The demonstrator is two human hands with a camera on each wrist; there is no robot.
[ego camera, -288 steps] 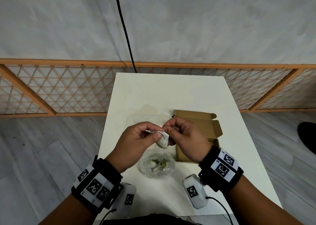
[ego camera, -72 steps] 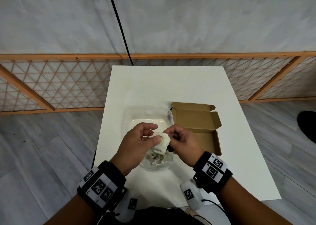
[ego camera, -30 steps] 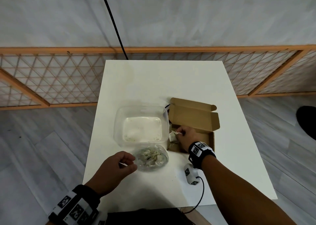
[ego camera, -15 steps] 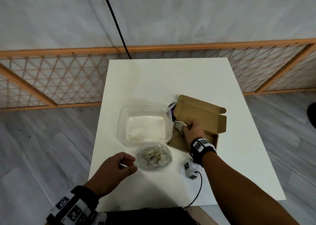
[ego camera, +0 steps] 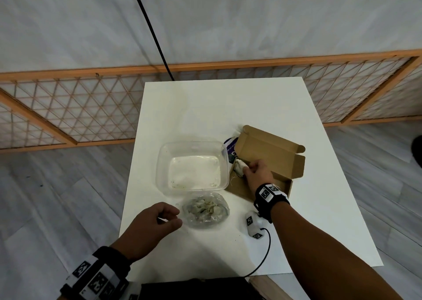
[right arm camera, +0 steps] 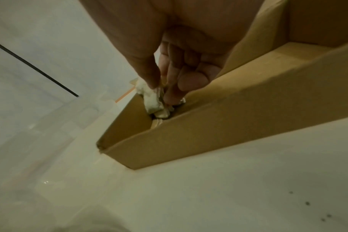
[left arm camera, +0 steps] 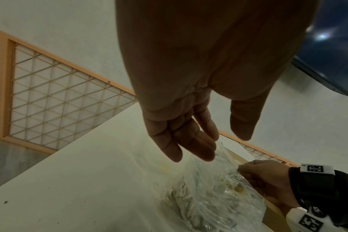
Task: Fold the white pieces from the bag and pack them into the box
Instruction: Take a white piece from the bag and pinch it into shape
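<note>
An open brown cardboard box (ego camera: 271, 155) lies on the white table (ego camera: 228, 108), right of centre. My right hand (ego camera: 253, 174) pinches a folded white piece (ego camera: 239, 166) at the box's left end; the right wrist view shows thumb and fingers on that white piece (right arm camera: 150, 100) just inside the box (right arm camera: 218, 128) corner, with more pieces under it. A clear plastic bag (ego camera: 205, 209) of pale pieces lies near the front. My left hand (ego camera: 157, 224) hovers just left of the bag (left arm camera: 213, 193), fingers loosely curled, holding nothing.
An empty clear plastic tub (ego camera: 193, 165) stands left of the box. A purple-and-white packet (ego camera: 230, 150) is wedged between tub and box. A black cable (ego camera: 153, 30) hangs behind the table. A wooden lattice fence (ego camera: 68, 108) runs along the wall.
Earlier both hands folded a white piece over the bag. My right hand has since carried it to the box's left end; my left hand dropped beside the bag. The box has turned slightly.
</note>
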